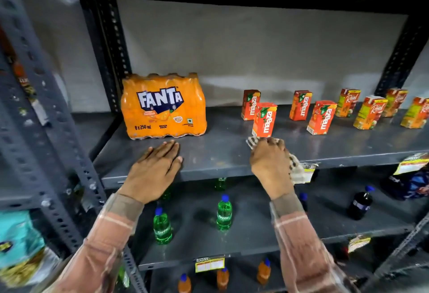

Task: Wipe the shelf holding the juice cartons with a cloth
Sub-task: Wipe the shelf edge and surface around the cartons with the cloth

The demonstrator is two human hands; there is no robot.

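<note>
A dark grey metal shelf (222, 153) carries several red and orange juice cartons (264, 119) in staggered rows from the middle to the right. My right hand (270, 165) presses a patterned cloth (296, 168) onto the shelf just in front of the nearest carton; the cloth shows beside and beyond my fingers. My left hand (154, 169) lies flat on the shelf's front edge, fingers together, holding nothing.
An orange shrink-wrapped Fanta pack (163, 106) stands on the same shelf at the left, just behind my left hand. Green bottles (224, 213) and a dark bottle (359, 203) stand on the shelf below. Perforated steel uprights (58, 153) frame the rack.
</note>
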